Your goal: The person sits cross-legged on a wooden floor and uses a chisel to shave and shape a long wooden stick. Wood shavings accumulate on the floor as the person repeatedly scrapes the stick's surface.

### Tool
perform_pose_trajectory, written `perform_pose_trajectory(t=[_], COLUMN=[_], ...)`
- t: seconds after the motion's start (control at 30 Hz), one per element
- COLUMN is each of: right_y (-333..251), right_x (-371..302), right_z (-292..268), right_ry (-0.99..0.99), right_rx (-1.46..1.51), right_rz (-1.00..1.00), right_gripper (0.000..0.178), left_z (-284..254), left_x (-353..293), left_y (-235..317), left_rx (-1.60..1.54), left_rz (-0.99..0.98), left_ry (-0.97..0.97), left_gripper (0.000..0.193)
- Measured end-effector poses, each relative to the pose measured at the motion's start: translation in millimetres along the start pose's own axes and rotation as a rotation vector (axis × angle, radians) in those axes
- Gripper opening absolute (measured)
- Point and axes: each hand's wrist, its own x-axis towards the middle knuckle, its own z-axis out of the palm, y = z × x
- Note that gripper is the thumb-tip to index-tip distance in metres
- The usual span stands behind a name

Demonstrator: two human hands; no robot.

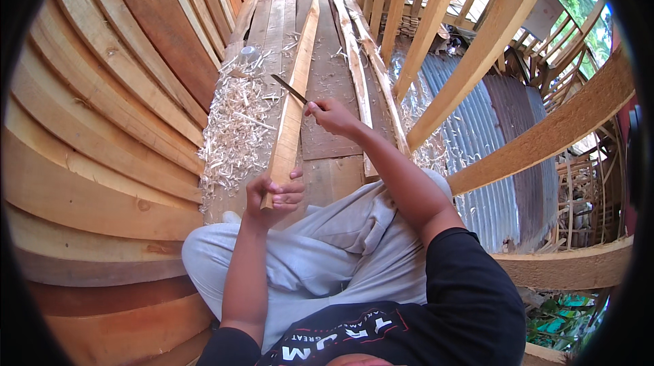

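My left hand [275, 193] is wrapped round the near end of a long pale wooden pole [291, 117], which tapers to a point at its far end. The pole slants away from me over the plank floor. In my right hand [332, 118] is a knife [289, 87] with a long dark blade. Its blade lies across the pole about halfway along, tip to the left; the handle is mostly hidden by my fingers. Curled wood shavings [235, 124] are heaped to the left of the pole.
A board wall [109, 120] rises on the left. Two thin peeled poles [355, 59] lie right of the held one. Timber railing posts [470, 52] stand on the right, above corrugated metal sheets [470, 141]. A small pale cup-like container [248, 54] sits by the shavings.
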Motion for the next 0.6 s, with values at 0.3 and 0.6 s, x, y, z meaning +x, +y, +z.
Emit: perform_pose_trajectory(t=[0.3, 0.6], right_y=[4, 5], right_x=[5, 1], right_z=[-3, -6], right_ry=[-0.001, 0.074], right_rx=[0.048, -0.072], right_rz=[-0.005, -0.161], right_gripper=[0.046, 0.044], left_z=[-3, 3], left_x=[-1, 0], left_y=[-7, -3], left_rx=[-0.112, -0.021], left_rz=[-0.012, 0.035], left_ry=[-0.005, 0.050], left_gripper=[0.041, 0.046])
